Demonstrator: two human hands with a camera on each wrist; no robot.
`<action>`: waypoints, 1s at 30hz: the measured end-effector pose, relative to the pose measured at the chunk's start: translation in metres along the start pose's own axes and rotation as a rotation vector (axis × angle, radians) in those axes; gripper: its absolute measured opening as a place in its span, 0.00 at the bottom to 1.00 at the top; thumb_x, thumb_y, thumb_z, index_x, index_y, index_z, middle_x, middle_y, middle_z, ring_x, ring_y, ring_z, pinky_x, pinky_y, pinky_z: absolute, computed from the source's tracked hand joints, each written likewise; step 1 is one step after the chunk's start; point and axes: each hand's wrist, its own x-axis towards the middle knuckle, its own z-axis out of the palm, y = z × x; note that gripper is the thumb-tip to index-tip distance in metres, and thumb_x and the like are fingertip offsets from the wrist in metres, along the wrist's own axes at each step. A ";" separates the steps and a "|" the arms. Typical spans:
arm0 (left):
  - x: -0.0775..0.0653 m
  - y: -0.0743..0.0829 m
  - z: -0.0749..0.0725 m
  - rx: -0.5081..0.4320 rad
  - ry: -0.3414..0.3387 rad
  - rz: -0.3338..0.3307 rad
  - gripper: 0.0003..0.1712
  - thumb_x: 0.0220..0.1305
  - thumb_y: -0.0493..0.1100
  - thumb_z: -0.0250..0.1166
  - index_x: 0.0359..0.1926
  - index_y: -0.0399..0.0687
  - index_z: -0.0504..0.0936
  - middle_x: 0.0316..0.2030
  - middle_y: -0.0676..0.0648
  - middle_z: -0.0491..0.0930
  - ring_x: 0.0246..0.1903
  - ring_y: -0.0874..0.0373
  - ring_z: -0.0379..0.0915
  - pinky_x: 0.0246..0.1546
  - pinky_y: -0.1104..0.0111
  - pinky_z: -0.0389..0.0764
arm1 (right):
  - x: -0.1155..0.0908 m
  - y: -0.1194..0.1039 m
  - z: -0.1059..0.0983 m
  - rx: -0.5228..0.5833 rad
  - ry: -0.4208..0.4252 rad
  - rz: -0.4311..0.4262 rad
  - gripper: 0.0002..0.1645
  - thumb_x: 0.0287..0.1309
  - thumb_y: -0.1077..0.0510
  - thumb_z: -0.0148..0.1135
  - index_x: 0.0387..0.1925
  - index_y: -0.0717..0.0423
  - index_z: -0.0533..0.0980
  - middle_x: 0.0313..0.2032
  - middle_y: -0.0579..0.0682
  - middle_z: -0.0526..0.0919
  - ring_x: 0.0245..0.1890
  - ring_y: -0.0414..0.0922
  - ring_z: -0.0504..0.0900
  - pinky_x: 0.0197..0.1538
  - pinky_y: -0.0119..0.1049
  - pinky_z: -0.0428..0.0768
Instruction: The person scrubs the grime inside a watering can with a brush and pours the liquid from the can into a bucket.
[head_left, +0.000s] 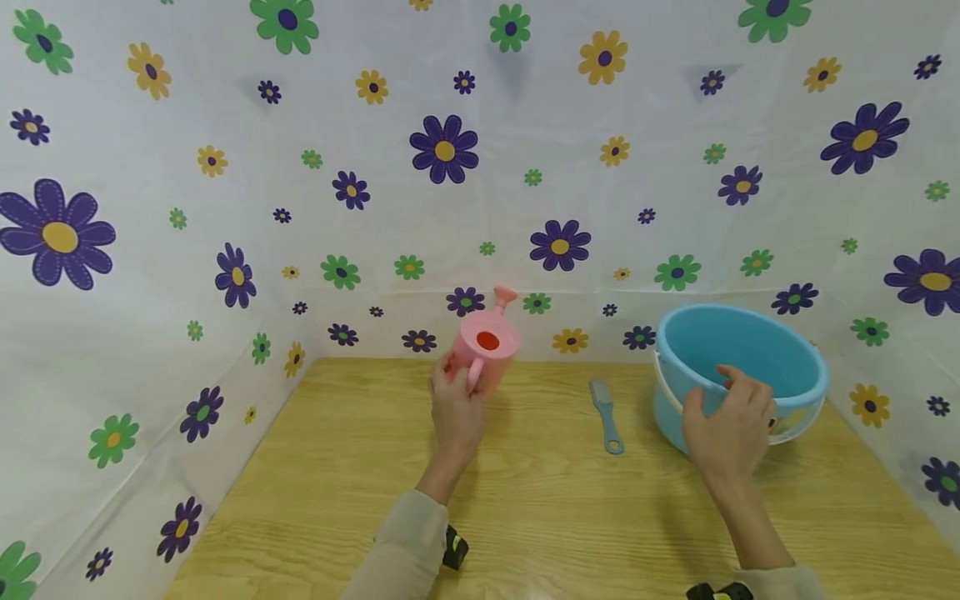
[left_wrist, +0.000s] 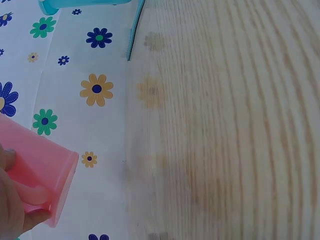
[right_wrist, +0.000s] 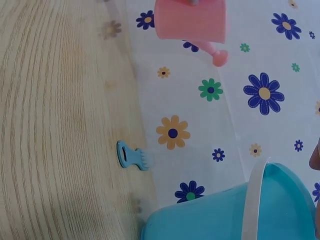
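My left hand (head_left: 459, 417) grips a pink watering can (head_left: 491, 367) by its handle side, with fingers wrapped on the body. The can is held over the back of the table, its spout pointing toward the backdrop and an orange-red inside showing through the top hole. In the left wrist view, the fingers (left_wrist: 10, 200) lie around the can's handle near its base. My right hand (head_left: 727, 429) hovers at the near rim of a light blue bucket (head_left: 750, 325), thumb and fingers spread apart with nothing between them. The bucket's white handle (right_wrist: 252, 200) hangs down its near side.
Between can and bucket, a small blue brush-like tool (head_left: 606, 417) with a hole in its handle lies on the wooden table (head_left: 540, 500). A white flower-printed cloth (head_left: 525, 125) encloses the back and both sides.
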 end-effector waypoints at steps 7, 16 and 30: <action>0.000 -0.008 -0.003 -0.004 0.016 -0.033 0.06 0.60 0.34 0.64 0.40 0.38 0.80 0.63 0.41 0.63 0.59 0.45 0.63 0.56 0.55 0.75 | -0.007 0.000 0.006 0.047 0.033 -0.135 0.22 0.52 0.62 0.56 0.49 0.66 0.70 0.41 0.66 0.68 0.40 0.60 0.67 0.29 0.49 0.66; 0.003 -0.017 -0.011 -0.025 0.041 -0.056 0.07 0.59 0.35 0.66 0.39 0.37 0.81 0.61 0.41 0.64 0.59 0.46 0.63 0.56 0.57 0.75 | -0.023 0.003 0.024 0.083 0.012 -0.277 0.20 0.49 0.64 0.57 0.47 0.66 0.71 0.38 0.66 0.69 0.38 0.60 0.67 0.29 0.50 0.67; 0.006 -0.029 -0.029 -0.071 0.104 -0.160 0.11 0.60 0.39 0.66 0.43 0.38 0.81 0.60 0.43 0.65 0.57 0.48 0.64 0.58 0.58 0.74 | -0.036 -0.013 0.039 0.235 -0.095 -0.353 0.20 0.50 0.67 0.56 0.47 0.69 0.70 0.41 0.66 0.69 0.41 0.58 0.69 0.34 0.44 0.70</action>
